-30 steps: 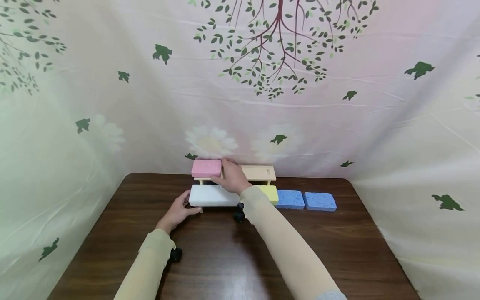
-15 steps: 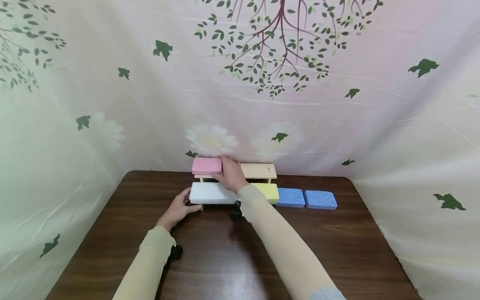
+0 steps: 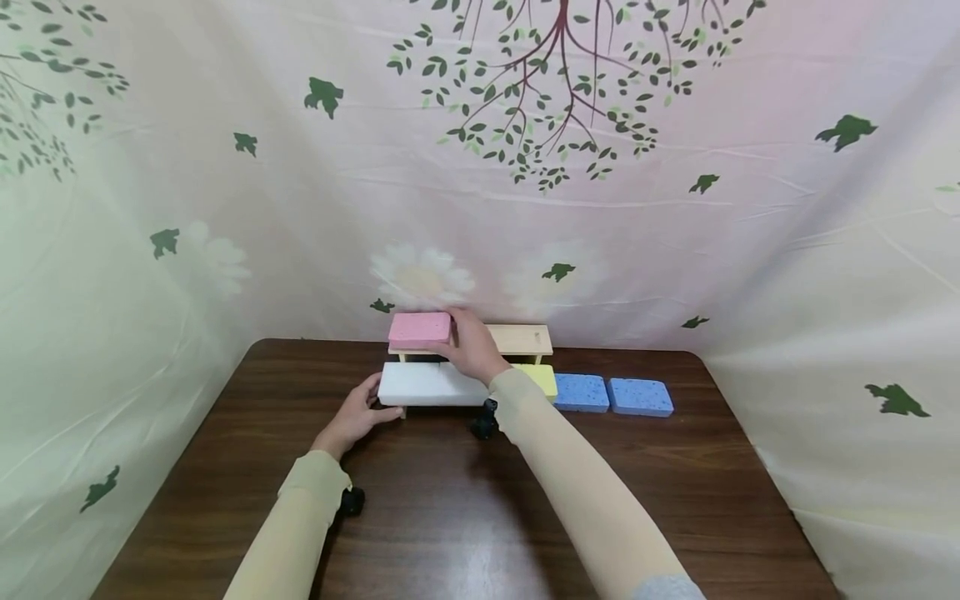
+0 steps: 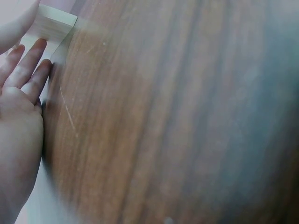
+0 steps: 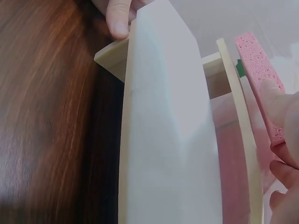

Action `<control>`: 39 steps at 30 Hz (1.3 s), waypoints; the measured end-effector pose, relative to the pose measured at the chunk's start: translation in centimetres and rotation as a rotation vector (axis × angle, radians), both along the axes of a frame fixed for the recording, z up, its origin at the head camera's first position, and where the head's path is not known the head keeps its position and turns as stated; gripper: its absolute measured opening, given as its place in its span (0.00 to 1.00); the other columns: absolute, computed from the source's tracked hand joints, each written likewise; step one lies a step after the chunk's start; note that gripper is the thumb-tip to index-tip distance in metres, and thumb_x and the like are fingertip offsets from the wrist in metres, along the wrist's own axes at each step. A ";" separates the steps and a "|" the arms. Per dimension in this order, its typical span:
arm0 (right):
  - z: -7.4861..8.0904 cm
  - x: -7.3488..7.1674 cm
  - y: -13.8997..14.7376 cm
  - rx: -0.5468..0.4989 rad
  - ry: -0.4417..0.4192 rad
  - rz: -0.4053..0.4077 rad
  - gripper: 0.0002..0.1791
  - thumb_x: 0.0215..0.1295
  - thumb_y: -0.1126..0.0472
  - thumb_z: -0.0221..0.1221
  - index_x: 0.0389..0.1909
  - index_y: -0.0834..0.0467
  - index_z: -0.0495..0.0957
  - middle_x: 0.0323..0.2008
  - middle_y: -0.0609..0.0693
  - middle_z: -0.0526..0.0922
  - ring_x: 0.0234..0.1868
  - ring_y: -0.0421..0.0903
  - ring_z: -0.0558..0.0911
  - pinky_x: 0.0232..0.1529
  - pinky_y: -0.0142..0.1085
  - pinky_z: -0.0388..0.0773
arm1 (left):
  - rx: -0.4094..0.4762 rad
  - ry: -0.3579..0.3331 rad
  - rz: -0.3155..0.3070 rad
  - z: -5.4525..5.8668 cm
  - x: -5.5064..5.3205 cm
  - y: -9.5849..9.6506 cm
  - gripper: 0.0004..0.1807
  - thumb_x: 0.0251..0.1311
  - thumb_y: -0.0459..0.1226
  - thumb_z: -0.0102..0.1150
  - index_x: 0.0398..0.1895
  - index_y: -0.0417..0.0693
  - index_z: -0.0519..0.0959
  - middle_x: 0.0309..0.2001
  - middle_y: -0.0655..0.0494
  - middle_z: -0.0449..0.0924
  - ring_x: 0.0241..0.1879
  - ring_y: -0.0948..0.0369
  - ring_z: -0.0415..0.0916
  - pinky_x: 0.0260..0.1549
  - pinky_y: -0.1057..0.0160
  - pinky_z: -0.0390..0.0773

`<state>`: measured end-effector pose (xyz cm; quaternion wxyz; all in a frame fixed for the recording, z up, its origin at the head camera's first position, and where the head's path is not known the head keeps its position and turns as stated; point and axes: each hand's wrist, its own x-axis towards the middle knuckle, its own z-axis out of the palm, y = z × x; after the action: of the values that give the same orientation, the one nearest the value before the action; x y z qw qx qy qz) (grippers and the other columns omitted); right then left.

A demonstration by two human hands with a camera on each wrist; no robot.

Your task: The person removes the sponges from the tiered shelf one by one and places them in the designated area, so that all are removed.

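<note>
My right hand (image 3: 476, 346) pinches a pink sponge (image 3: 418, 331) over the left end of the upper tier of a small wooden step shelf (image 3: 519, 338). The right wrist view shows the thumb on the face of this sponge (image 5: 258, 65), fingers beneath. White sponges (image 3: 423, 385) lie along the lower tier, a yellow sponge (image 3: 542, 380) to their right, partly behind my right forearm. My left hand (image 3: 354, 419) holds the shelf's left end, thumb in front and fingers behind. In the left wrist view, its fingers (image 4: 32, 65) reach to the wooden board (image 4: 55, 17).
Two blue sponges (image 3: 581, 392) continue the row to the right of the yellow one. The dark wooden table (image 3: 420, 517) extends in front of the shelf. A patterned cloth (image 3: 480, 225) hangs close behind and at both sides.
My right hand has shifted slightly to the right with the pink sponge, whose left side now lines up with the shelf's left end. The left hand has stayed in place.
</note>
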<state>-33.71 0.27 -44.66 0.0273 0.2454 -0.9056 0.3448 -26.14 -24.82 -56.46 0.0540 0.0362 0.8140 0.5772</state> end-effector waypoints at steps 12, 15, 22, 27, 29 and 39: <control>0.4 0.8 3.2 -0.029 -0.012 0.014 0.43 0.68 0.48 0.71 0.78 0.60 0.65 0.73 0.55 0.72 0.74 0.54 0.71 0.74 0.51 0.68 | -0.011 -0.004 0.010 0.1 0.1 0.2 0.48 0.60 0.36 0.77 0.80 0.40 0.60 0.74 0.38 0.69 0.73 0.42 0.65 0.75 0.37 0.58; 0.7 1.1 4.3 -0.036 -0.017 0.014 0.42 0.67 0.49 0.72 0.77 0.59 0.67 0.72 0.54 0.74 0.74 0.54 0.71 0.74 0.51 0.67 | -0.009 -0.004 0.011 0.2 0.2 0.2 0.48 0.60 0.35 0.76 0.80 0.39 0.60 0.74 0.37 0.69 0.73 0.41 0.65 0.75 0.37 0.58; 1.0 1.6 7.7 -0.024 0.040 0.006 0.37 0.67 0.49 0.72 0.71 0.58 0.71 0.68 0.54 0.77 0.70 0.54 0.74 0.71 0.52 0.70 | 0.012 0.014 0.011 0.2 0.1 0.3 0.48 0.60 0.34 0.76 0.80 0.38 0.60 0.72 0.35 0.71 0.72 0.41 0.65 0.74 0.36 0.58; 0.6 2.1 10.6 -0.022 0.053 -0.015 0.38 0.67 0.49 0.72 0.73 0.59 0.70 0.69 0.56 0.76 0.71 0.58 0.74 0.68 0.55 0.73 | 0.017 0.034 0.008 0.0 -0.1 0.3 0.45 0.59 0.34 0.77 0.78 0.40 0.63 0.69 0.37 0.76 0.71 0.43 0.68 0.74 0.39 0.59; 0.4 2.3 11.7 -0.030 0.039 -0.032 0.39 0.68 0.48 0.71 0.74 0.59 0.69 0.70 0.56 0.75 0.71 0.58 0.73 0.68 0.56 0.73 | 0.011 0.034 0.008 -0.2 -0.1 0.3 0.45 0.59 0.35 0.77 0.78 0.41 0.64 0.69 0.39 0.76 0.71 0.44 0.68 0.73 0.40 0.60; 0.1 3.4 16.5 -0.054 0.015 -0.099 0.43 0.68 0.50 0.72 0.76 0.62 0.66 0.72 0.59 0.73 0.72 0.61 0.72 0.67 0.59 0.73 | 0.009 0.021 0.008 0.3 0.1 0.4 0.45 0.60 0.34 0.77 0.78 0.40 0.63 0.68 0.37 0.76 0.71 0.43 0.66 0.74 0.38 0.58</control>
<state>-30.31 16.75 -44.55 0.0579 0.2020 -0.9068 0.3655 -26.00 -24.41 -56.12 0.0430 0.0394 0.8121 0.5806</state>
